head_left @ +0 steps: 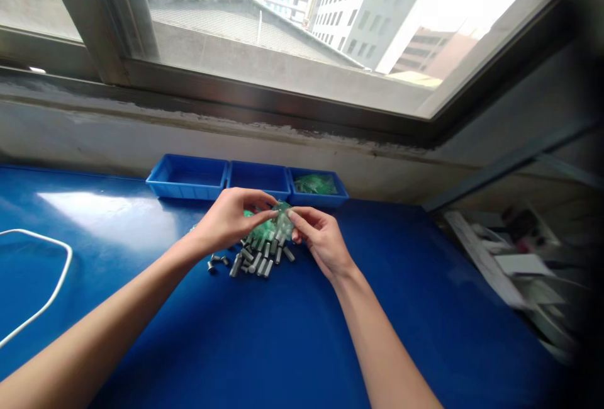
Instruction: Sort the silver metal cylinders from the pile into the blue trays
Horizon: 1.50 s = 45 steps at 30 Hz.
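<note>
Between my two hands is a small clear plastic bag [284, 223], pinched near its top edge. My left hand [236, 215] has thumb and fingers closed on the bag's left side. On the other side, my right hand [321, 236] grips it between thumb and curled fingers. Metal pieces show through or just behind the plastic; I cannot tell which. Below lies a loose heap of short silvery metal cylinders [257, 263], with a few darker screw-like pieces [212, 267] at its left. Green plastic packets [259, 229] lie behind the heap, partly hidden by my left hand.
Three blue bins stand in a row by the wall: a left bin [186, 190], a middle bin [259, 176], and a right bin [321, 199] holding green packets. A white cable [63, 270] curves over the blue table [264, 346] at left. Blurred shelf items [523, 264] sit at right.
</note>
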Each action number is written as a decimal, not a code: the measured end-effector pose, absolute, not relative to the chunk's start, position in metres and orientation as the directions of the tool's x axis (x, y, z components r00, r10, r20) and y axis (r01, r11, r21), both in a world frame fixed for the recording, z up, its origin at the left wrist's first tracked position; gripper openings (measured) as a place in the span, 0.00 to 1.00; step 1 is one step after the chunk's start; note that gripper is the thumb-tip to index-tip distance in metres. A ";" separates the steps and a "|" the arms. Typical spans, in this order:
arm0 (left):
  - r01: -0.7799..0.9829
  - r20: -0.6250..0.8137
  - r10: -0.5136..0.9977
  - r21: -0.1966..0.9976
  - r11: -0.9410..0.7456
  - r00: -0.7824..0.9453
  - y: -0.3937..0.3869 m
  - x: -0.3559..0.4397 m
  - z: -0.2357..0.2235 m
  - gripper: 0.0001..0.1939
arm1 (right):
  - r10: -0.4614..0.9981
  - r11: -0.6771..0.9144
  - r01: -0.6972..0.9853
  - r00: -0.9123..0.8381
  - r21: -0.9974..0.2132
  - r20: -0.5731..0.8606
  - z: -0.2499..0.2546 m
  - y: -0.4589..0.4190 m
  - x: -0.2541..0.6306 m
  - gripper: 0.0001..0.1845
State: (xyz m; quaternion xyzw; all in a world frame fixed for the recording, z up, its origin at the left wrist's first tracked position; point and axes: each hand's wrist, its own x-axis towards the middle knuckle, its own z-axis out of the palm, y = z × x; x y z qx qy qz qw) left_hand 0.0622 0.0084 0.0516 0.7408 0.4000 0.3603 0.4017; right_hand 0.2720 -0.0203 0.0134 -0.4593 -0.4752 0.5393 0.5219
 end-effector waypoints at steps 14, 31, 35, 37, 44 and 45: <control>0.522 0.247 0.849 0.698 -0.490 0.467 0.012 0.050 0.054 0.21 | 0.973 0.041 -0.306 0.227 -0.951 -0.031 0.011 -0.014 0.279 0.15; 0.590 0.261 0.774 0.523 -0.615 0.576 0.015 0.037 0.069 0.14 | 0.976 -0.042 -0.191 0.201 -0.981 -0.081 0.009 -0.015 0.276 0.15; 0.388 0.228 0.882 0.832 -0.397 0.412 0.013 0.041 0.071 0.15 | 0.994 0.032 -0.109 0.105 -0.994 0.020 0.012 -0.019 0.270 0.18; 0.277 0.147 0.898 0.920 -0.278 0.414 0.013 0.043 0.071 0.16 | 0.997 0.067 -0.078 0.033 -0.995 0.065 0.015 -0.023 0.267 0.17; 0.188 0.098 0.886 0.961 -0.202 0.453 0.014 0.046 0.062 0.20 | 0.990 0.078 -0.050 -0.115 -0.996 0.084 0.021 -0.029 0.261 0.12; 0.196 0.099 0.885 0.958 -0.208 0.455 0.015 0.046 0.061 0.21 | 0.991 0.071 -0.058 -0.109 -0.996 0.077 0.021 -0.029 0.261 0.12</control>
